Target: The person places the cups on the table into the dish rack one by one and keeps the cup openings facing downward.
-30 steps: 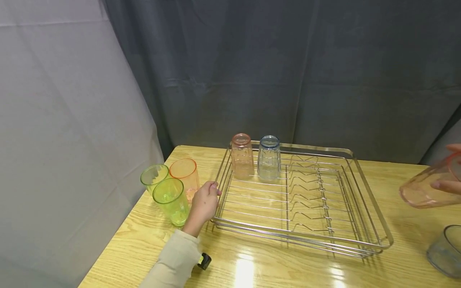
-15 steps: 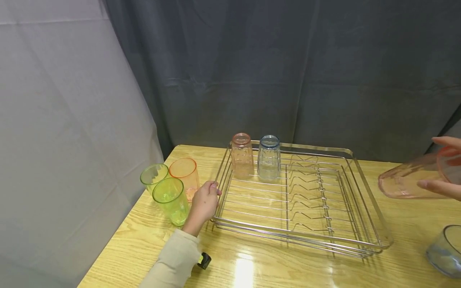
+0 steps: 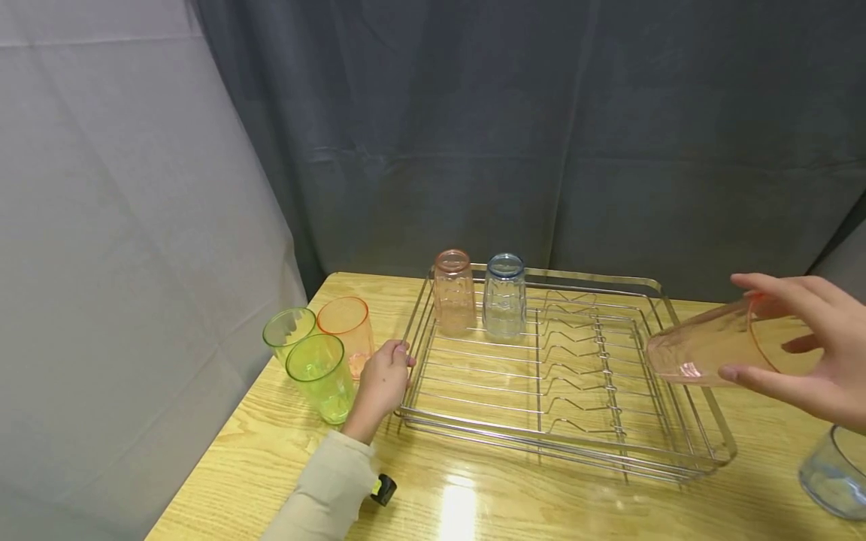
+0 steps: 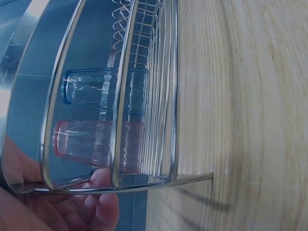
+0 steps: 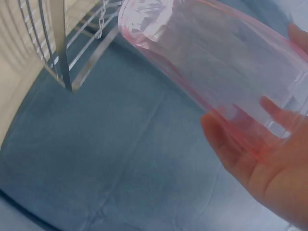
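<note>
My left hand grips the left rail of a wire dish rack; the left wrist view shows its fingers curled round the bar. My right hand holds a clear pinkish-orange tumbler near its rim, between thumb and fingers. That tumbler lies tilted in the air, base pointing left, over the rack's right edge. At the rack's back left, a pink tumbler and a blue-rimmed tumbler stand mouth down, side by side.
Left of the rack two green tumblers and an orange tumbler stand upright, close together on the wooden table. A bluish tumbler stands at the right edge of view. Dark curtain hangs behind the table.
My right hand has carried the pinkish-orange tumbler leftward from the right edge of view to above the rack's right side. The left hand has stayed on the rail.
</note>
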`<state>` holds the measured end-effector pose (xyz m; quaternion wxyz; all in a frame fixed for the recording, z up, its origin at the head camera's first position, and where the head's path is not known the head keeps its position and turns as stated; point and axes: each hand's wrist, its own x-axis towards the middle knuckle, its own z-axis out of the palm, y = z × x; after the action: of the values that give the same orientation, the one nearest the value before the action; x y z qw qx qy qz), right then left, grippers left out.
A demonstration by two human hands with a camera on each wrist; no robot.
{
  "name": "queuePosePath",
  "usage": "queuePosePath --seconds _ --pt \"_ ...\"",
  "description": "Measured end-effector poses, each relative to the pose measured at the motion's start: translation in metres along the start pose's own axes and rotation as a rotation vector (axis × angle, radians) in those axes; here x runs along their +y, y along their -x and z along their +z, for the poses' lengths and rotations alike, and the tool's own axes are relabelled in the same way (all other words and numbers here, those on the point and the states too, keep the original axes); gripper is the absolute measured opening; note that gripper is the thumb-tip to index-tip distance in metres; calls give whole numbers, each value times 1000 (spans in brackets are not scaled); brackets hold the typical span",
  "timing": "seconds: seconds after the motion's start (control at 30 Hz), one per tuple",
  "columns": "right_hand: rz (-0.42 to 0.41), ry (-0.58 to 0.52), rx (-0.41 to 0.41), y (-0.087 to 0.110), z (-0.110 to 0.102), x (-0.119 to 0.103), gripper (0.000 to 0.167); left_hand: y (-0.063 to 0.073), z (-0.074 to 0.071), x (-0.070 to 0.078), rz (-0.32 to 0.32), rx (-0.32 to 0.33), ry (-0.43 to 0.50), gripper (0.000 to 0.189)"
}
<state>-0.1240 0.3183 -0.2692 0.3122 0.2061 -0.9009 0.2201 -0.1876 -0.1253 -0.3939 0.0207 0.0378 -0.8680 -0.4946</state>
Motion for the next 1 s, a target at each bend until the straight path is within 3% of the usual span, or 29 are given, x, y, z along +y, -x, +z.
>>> queuePosePath --seconds 0.63,1.0 --pt "-100 -103 -64 17 26 -47 104 0 1 -1 5 -5 -2 45" --pt "-74 -182 -70 20 40 -64 105 0 1 -1 4 -5 -34 45"
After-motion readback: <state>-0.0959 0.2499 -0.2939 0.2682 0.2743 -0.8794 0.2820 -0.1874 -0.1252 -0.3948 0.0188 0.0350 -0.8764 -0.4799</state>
